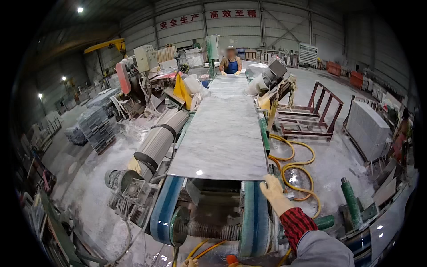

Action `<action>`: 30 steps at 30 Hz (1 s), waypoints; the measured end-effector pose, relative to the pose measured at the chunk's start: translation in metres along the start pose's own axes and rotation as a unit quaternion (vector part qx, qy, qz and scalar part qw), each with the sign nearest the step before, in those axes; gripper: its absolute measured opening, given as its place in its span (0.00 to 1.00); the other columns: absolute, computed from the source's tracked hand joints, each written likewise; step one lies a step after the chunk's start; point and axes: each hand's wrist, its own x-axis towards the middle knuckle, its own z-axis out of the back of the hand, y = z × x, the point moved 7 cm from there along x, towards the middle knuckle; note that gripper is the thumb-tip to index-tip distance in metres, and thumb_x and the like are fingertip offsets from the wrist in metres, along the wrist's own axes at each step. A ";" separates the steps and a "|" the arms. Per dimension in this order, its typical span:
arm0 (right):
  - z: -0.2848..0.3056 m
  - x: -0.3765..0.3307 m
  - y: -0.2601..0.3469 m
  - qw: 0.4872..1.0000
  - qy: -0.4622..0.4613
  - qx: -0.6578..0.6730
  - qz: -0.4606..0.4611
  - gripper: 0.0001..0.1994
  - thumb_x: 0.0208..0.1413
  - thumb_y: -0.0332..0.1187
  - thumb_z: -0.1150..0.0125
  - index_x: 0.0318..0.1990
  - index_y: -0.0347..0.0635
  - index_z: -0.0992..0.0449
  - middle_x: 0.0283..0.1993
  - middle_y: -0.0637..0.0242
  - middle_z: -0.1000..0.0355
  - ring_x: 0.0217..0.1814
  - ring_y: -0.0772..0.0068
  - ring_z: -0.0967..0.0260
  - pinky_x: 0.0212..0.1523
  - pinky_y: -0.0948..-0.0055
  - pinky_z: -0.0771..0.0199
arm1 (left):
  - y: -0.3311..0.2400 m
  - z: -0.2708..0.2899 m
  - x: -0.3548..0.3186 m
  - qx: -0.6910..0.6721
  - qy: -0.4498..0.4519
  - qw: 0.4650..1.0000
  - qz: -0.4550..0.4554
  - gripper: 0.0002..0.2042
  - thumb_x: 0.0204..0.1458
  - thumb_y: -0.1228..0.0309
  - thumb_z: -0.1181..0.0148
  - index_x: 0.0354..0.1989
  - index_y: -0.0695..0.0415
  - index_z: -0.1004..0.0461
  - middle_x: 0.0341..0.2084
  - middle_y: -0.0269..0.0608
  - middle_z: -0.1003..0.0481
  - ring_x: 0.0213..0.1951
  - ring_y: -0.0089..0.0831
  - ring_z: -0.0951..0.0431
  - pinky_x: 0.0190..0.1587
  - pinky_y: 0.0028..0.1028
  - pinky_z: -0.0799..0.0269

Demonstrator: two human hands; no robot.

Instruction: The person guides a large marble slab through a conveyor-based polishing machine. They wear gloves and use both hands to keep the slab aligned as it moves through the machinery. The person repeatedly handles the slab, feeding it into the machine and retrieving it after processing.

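Note:
A long pale grey-veined stone slab (222, 133) lies flat along the conveyor, its polished near edge overhanging two blue belts (167, 209). My right hand (275, 193), in a cream glove with a red-and-black checked cuff, is by the slab's near right corner. Its fingers look stretched out and apart, with nothing seen in them; whether they touch the slab I cannot tell. At the lower edge, a small pale gloved bit shows, apparently my left hand (191, 263); most of it is cut off and its hold is hidden. A red-orange knob (231, 259) is to its right.
A co-worker (231, 64) in a blue apron stands at the conveyor's far end, both gloved hands near the surface. Motors (126, 182) flank the left side. Yellow hoses (307, 169) coil on the wet floor at right, near a red-brown metal rack (311, 113) and a green post (351, 202).

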 end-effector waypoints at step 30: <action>-0.036 0.008 0.061 0.986 0.117 -0.114 0.023 0.30 0.66 0.43 0.36 0.71 0.37 0.29 0.72 0.46 0.29 0.79 0.40 0.39 0.82 0.49 0.41 | -0.253 -0.052 0.263 0.565 0.085 0.681 -0.458 0.35 0.63 0.58 0.32 0.74 0.65 0.32 0.71 0.72 0.32 0.71 0.72 0.33 0.75 0.59 0.42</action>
